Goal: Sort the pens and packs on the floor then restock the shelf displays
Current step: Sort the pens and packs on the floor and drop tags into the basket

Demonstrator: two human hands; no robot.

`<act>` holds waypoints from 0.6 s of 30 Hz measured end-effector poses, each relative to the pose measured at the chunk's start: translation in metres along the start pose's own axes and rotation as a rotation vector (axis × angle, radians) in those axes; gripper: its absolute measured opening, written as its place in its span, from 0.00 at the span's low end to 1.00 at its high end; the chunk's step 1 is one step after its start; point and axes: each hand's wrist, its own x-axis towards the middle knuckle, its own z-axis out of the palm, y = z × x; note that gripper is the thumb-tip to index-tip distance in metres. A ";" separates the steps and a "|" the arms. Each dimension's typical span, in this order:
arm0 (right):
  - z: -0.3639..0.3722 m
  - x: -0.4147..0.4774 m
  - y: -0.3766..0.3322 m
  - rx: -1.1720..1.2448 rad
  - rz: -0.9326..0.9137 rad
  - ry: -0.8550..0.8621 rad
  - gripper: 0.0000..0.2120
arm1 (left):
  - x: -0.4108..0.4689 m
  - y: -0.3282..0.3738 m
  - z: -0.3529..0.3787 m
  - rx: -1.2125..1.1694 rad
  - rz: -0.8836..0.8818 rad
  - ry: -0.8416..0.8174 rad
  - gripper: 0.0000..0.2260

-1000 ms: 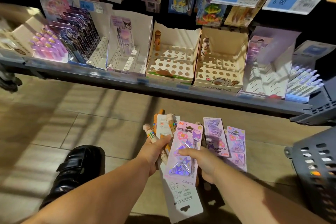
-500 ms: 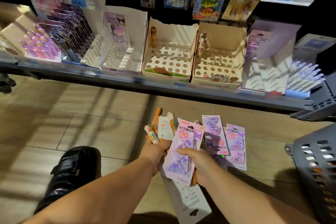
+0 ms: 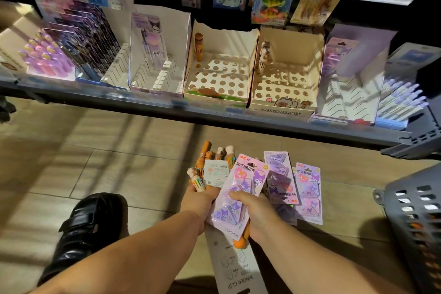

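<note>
Pens (image 3: 216, 157) with animal-shaped caps stand bunched in the left hand (image 3: 199, 203), whose fingers curl round the barrels; the caps point away from the person, toward the shelf (image 3: 143, 108). The pink pack (image 3: 242, 186) of clips is the reference for position. It lies over the bunch with its left edge against the left hand, and the right hand (image 3: 257, 213) pinches its lower right part, thumb on the face. An orange pen end shows under its lower edge; which hand holds that pen cannot be told. Just right of the pink pack, a purple pack (image 3: 279, 174) and a lilac pack (image 3: 307, 191) lie flat on the floor (image 3: 95, 162).

Well beyond the pink pack, on the shelf, two holed boxes stand side by side, each holding one upright pen. The brown-dotted box (image 3: 224, 38) is up and slightly left, in line with the left hand. The ball-pen box (image 3: 286, 108) is up and to the right. The pens' long axis runs toward those holes, so the left hand appears the nearer for restocking. The pink pack probably has to be parted from the bunch first.
</note>
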 end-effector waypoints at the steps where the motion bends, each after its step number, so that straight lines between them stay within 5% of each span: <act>1: -0.001 0.001 0.001 0.008 0.005 0.003 0.15 | 0.000 0.000 0.000 0.005 -0.008 0.000 0.14; 18: -0.078 0.014 -0.031 -0.142 0.068 0.083 0.11 | 0.014 0.024 -0.027 0.012 0.030 0.014 0.15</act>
